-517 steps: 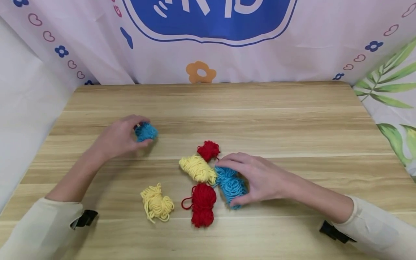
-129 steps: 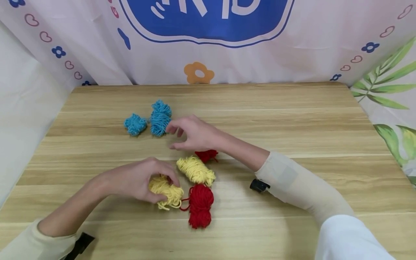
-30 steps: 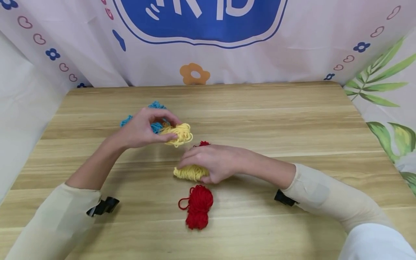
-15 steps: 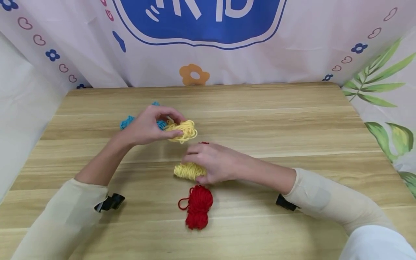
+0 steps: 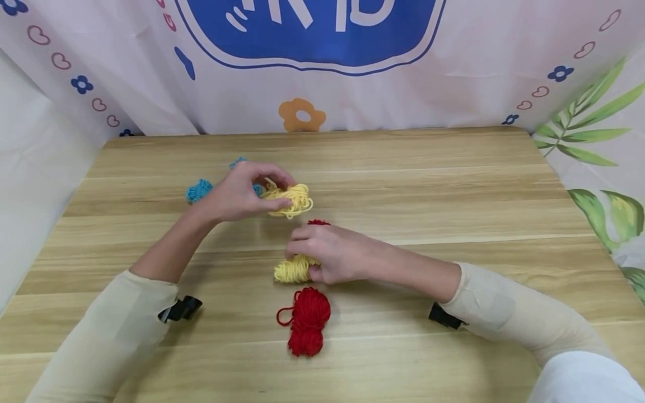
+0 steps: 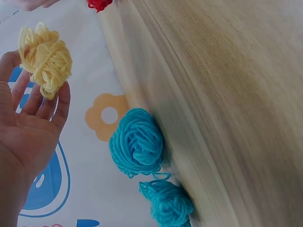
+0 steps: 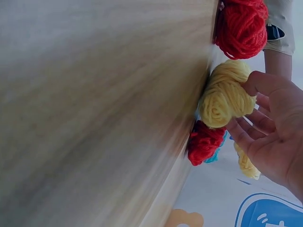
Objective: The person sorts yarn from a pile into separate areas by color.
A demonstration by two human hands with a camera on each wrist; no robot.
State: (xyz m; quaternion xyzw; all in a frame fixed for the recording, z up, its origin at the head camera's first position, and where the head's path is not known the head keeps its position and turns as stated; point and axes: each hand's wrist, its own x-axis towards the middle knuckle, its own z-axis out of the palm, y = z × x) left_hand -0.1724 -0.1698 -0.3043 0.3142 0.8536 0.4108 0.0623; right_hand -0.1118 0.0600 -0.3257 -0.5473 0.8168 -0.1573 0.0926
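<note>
Yellow yarn is in both hands at this moment: the left hand point(image 5: 237, 193) pinches a loose yellow bundle point(image 5: 291, 200) at its fingertips and holds it above the wooden table point(image 5: 453, 184), just beside the two blue bundles point(image 5: 199, 190), while the right hand point(image 5: 335, 257) curls its fingers and thumb around a tighter yellow skein point(image 5: 292, 270) that lies on the table near the middle. To do this step well, I think the left hand should keep its pinch on the body of the bundle and not on a single strand, because the loops hang loose and can unwind; it should lower the bundle until it rests before it lets go. The right hand should take the whole skein and lift it straight, so that it does not drag the small red bundle point(image 5: 317, 223) behind its fingers or the big red skein point(image 5: 307, 320) in front of it. The head view shows how all bundles lie on the table, but the left hand covers most of the blue ones. The left wrist view shows them in full, one blue ball point(image 6: 137, 143) and a second one point(image 6: 168, 204) beside it, and it shows the yellow bundle point(image 6: 45, 59) held only by the fingertips. The right wrist view shows the fingers point(image 7: 258, 123) wrapped on the yellow skein point(image 7: 225, 94), which touches the small red bundle point(image 7: 204, 142).
</note>
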